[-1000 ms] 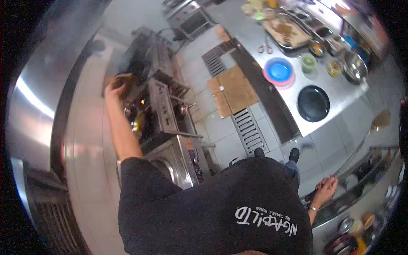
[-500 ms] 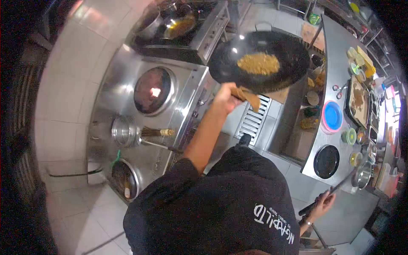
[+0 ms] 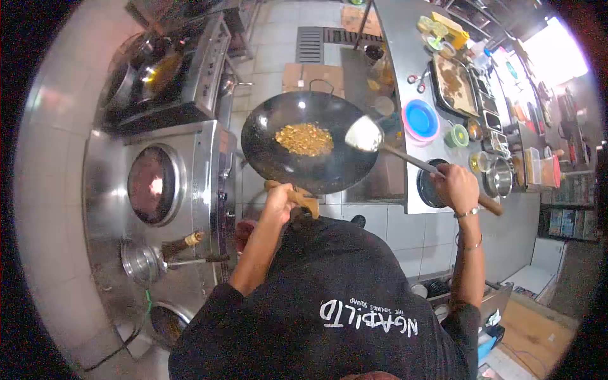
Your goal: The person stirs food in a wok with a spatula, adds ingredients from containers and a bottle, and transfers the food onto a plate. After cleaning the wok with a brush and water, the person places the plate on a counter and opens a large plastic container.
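Observation:
A large black wok (image 3: 272,120) is held in front of my body, with a mound of brown chopped food (image 3: 304,139) near its middle. My left hand (image 3: 282,199) is closed round the wok's near edge through a brown cloth (image 3: 305,201). In my right hand (image 3: 457,188) is the long handle of a metal spatula (image 3: 365,134), its broad blade over the wok's right side. The blade seems apart from the food. A wooden end of the handle sticks out beyond my right hand.
On the left, a steel stove (image 3: 196,145) has a round burner (image 3: 152,183) and a pot (image 3: 140,261). The steel counter (image 3: 396,38) at right carries a blue bowl (image 3: 420,118), a lined tray (image 3: 455,85), a green bowl (image 3: 457,136) and a steel bowl (image 3: 499,176).
The view has turned toward the counter, and the wok now sits farther from the stove. My right hand has come up from the lower right, bringing the spatula over the wok.

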Motion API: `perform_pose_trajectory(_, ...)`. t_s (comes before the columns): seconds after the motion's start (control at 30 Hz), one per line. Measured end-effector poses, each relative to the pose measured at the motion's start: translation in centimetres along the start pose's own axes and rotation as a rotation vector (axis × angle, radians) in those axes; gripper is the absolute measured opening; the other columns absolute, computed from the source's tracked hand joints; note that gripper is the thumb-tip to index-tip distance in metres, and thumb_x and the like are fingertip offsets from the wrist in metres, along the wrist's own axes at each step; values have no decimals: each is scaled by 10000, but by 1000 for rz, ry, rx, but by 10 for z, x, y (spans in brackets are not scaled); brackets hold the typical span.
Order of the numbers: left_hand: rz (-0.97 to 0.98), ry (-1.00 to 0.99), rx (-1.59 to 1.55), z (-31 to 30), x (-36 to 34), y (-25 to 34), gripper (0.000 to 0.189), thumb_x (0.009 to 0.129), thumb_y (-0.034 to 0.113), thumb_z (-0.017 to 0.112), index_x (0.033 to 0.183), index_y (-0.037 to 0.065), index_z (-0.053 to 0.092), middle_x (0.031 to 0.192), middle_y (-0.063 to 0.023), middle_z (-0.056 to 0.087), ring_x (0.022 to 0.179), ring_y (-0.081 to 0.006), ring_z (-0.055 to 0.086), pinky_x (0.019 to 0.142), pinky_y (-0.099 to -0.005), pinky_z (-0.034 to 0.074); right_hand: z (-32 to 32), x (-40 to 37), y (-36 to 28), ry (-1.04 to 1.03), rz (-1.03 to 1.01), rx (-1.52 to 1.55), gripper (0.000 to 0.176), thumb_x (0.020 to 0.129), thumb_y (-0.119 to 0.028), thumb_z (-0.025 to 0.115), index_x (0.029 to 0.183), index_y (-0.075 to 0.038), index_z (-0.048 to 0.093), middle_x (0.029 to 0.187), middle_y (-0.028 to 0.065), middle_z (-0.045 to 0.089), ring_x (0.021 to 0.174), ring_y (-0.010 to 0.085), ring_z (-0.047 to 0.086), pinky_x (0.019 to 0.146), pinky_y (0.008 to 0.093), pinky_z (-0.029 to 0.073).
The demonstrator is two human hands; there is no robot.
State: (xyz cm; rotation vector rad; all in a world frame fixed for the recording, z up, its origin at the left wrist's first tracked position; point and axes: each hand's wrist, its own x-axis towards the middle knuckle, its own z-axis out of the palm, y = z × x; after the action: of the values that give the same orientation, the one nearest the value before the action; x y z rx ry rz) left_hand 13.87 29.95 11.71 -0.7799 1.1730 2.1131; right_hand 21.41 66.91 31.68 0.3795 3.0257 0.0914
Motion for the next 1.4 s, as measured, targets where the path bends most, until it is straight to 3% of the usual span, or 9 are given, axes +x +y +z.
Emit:
perform_pose_trajectory(0.17,94,-32,178,11,-41,17,230,716,7,471,937,-54,495,820,-104,567,758,-242,586,683,-367,474,23,29,13,-47,-114,-194,312,741,-334,618,703,-25,605,739,163,629,674,305,628,592,394,503)
perform_pose_trajectory(0.23,311,9,251,12,-45,21,289,703,-1,486,979,-83,486,837,-99,563,745,-213,580,661,-336,467,22,38,9,-124,-99,-167,338,723,-346,634,739,-10,604,753,163,628,714,301,630,612,393,507)
perform_pose_trajectory(0.57,265,-71,489,70,-86,34,210,682,-14,482,882,-68,517,811,-78,549,705,-182,563,623,-305,456,45,67,-6,-2,94,170,367,732,-435,637,914,-116,652,843,157,636,795,316,620,706,406,494)
perform_pose_trajectory(0.77,53,-215,199,81,-54,0,176,671,-21,479,840,-47,521,764,-77,544,663,-171,557,599,-294,452,15,25,52,-67,192,204,309,707,-391,666,895,-148,692,818,130,647,794,297,620,704,387,491)
perform_pose_trajectory(1.0,-86,-295,333,111,-40,-10,191,707,21,445,884,9,516,819,-67,573,726,-195,584,629,-336,482,-11,-53,128,-74,351,243,321,710,-406,660,915,-161,689,811,144,647,779,299,626,690,390,492)
perform_pose_trajectory(1.07,-30,-280,307,125,-44,-4,60,721,13,468,738,-1,523,687,-70,524,616,-184,545,591,-303,466,-19,-75,145,-48,418,251,331,710,-408,659,921,-155,687,824,146,646,788,298,624,695,391,490)
perform_pose_trajectory(1.23,77,-305,275,129,-2,31,36,707,59,494,700,40,524,673,-90,534,634,-229,573,549,-336,504,-42,-133,183,4,551,187,348,730,-407,636,933,-127,672,886,133,643,858,294,608,734,397,480)
perform_pose_trajectory(1.37,110,-193,526,126,25,111,208,726,145,560,871,-4,548,816,-155,580,751,-297,596,683,-390,516,-27,-170,208,30,664,172,344,735,-406,629,924,-121,669,883,128,644,860,303,605,744,396,479)
perform_pose_trajectory(1.4,313,-277,521,102,49,127,238,743,132,567,920,-25,540,829,-152,583,763,-279,592,719,-374,507,-19,-177,212,23,704,190,344,735,-406,629,924,-121,669,883,128,644,860,303,605,744,396,479)
